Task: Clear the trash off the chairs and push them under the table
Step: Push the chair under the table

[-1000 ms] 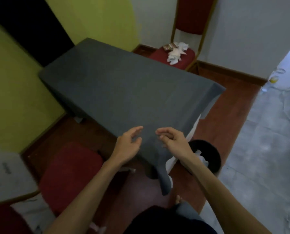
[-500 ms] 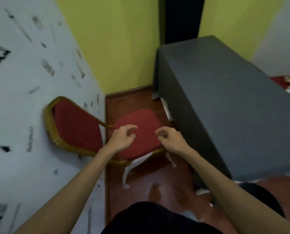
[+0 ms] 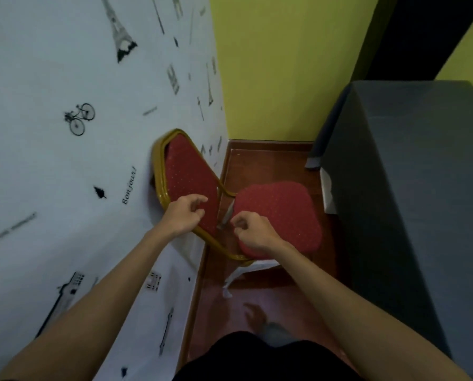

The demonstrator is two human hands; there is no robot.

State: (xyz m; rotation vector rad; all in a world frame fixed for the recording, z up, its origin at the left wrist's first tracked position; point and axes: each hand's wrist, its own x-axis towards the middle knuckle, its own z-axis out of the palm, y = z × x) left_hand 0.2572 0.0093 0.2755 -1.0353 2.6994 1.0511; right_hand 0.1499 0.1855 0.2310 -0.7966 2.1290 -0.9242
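A red padded chair with a gold frame stands in the corner, its backrest leaning against the white wall. Its seat is bare, with no trash on it. The table under a dark grey cloth stands to the right of the chair, a narrow strip of floor between them. My left hand hovers in front of the lower backrest, fingers loosely curled and empty. My right hand hovers over the seat's near left corner, fingers curled, holding nothing.
A white wall with black printed drawings runs along the left. A yellow wall closes the corner behind the chair. Red-brown wooden floor shows between chair and table. My bare foot is on the floor below.
My view has swung left from the table and the far chair with trash to this corner chair. Both hands stay raised and empty, now closer to the chair.
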